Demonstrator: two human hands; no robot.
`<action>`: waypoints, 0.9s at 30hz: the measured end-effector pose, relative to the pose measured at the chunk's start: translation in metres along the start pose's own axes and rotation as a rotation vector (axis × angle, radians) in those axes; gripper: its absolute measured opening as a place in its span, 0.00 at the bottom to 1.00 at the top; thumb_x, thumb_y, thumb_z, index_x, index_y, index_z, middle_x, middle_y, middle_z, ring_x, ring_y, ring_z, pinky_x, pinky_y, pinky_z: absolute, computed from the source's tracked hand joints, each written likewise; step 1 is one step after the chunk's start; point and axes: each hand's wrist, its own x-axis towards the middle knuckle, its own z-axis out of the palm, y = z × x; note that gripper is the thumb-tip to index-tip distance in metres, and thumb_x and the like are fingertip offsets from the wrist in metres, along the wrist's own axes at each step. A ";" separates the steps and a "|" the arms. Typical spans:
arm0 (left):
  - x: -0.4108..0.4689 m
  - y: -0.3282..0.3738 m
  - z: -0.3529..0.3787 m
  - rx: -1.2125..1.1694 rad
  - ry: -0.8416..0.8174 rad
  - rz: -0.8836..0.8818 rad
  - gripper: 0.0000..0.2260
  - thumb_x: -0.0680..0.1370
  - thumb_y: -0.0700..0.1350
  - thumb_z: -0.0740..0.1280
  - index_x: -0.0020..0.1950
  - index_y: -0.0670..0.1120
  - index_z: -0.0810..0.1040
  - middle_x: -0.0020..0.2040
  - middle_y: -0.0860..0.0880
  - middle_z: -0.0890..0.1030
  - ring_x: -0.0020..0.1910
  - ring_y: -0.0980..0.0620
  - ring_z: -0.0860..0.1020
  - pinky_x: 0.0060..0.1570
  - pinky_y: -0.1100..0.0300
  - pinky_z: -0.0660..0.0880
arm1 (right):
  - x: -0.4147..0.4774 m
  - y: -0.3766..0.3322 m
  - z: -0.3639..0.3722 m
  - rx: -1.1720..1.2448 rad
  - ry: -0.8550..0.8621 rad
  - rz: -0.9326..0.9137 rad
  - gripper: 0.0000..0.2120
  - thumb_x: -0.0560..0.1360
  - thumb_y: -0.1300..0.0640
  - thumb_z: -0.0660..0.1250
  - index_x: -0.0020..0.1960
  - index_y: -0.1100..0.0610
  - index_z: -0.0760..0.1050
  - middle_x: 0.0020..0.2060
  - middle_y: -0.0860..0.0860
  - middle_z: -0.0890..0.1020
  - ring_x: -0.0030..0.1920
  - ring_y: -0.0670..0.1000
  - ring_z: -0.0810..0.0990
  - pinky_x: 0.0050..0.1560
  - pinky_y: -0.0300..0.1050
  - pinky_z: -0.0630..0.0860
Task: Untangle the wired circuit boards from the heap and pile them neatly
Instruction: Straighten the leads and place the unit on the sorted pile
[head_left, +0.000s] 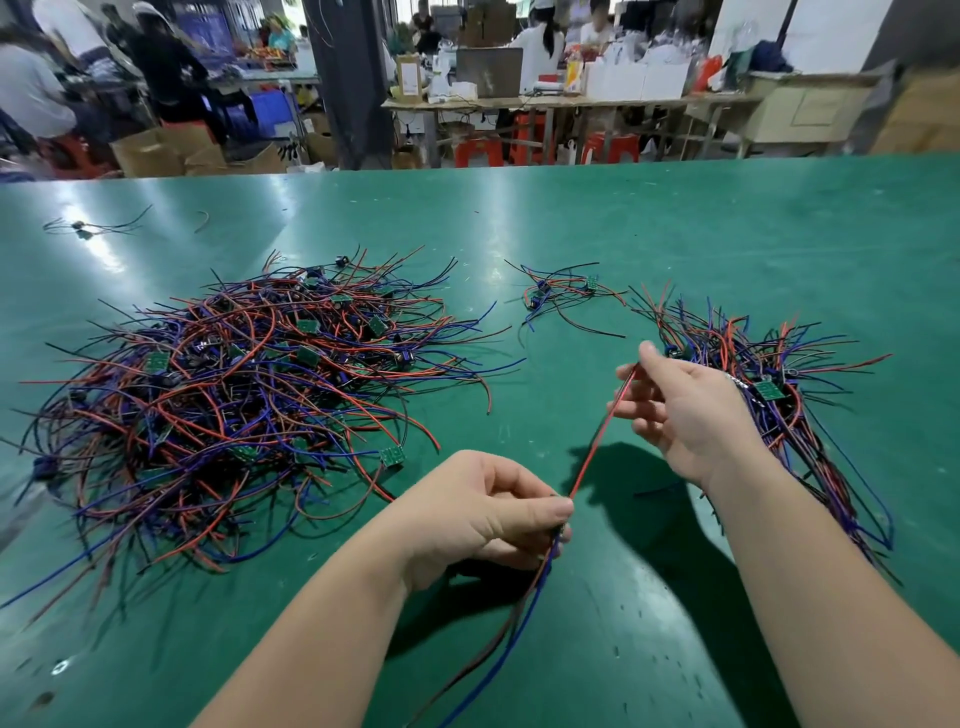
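The red wire (603, 434) is stretched taut in the air between both hands, above the table and between the 2 big piles. Its board seems to be hidden inside the left hand, so I cannot see it. The left hand (483, 514) curls its fingers tightly around that end, and a blue wire (524, 618) and a dark one trail down toward the person. The right hand (691, 410) pinches the far end of the red wire between thumb and forefinger, its other fingers loosely bent. The tangled heap (234, 389) lies to the left and the sorted pile (769, 405) just beyond the right wrist. A small clump (561, 296) of wired boards sits further back between them. A hard pull could, I judge, tear the wire from its solder joint, and the trailing wires could snag the heap's loose ends if swung left. The green table (675, 234) is glossy and scuffed, with stray wires (88, 226) at far left. Beyond it is a busy workshop with people at benches, red stools (478, 150) and cardboard boxes (156, 150).
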 end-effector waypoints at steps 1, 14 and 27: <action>0.000 0.001 -0.001 -0.060 -0.023 0.029 0.06 0.66 0.48 0.74 0.38 0.47 0.82 0.43 0.43 0.85 0.41 0.49 0.84 0.37 0.61 0.79 | 0.001 0.000 0.002 0.020 -0.004 0.017 0.18 0.81 0.49 0.58 0.43 0.60 0.77 0.25 0.51 0.80 0.25 0.47 0.80 0.21 0.33 0.70; 0.008 0.006 0.005 -0.392 0.252 0.190 0.10 0.64 0.55 0.70 0.42 0.53 0.81 0.45 0.57 0.82 0.37 0.59 0.76 0.34 0.64 0.73 | -0.029 0.015 0.036 0.089 -0.529 -0.108 0.04 0.59 0.61 0.73 0.34 0.55 0.83 0.28 0.51 0.80 0.27 0.46 0.76 0.29 0.34 0.71; 0.014 -0.004 0.015 0.072 0.343 0.437 0.02 0.75 0.41 0.71 0.42 0.45 0.82 0.35 0.49 0.83 0.32 0.56 0.77 0.35 0.67 0.73 | -0.026 -0.003 0.021 0.251 -0.484 0.019 0.06 0.63 0.59 0.68 0.34 0.56 0.84 0.29 0.52 0.82 0.28 0.44 0.78 0.26 0.33 0.73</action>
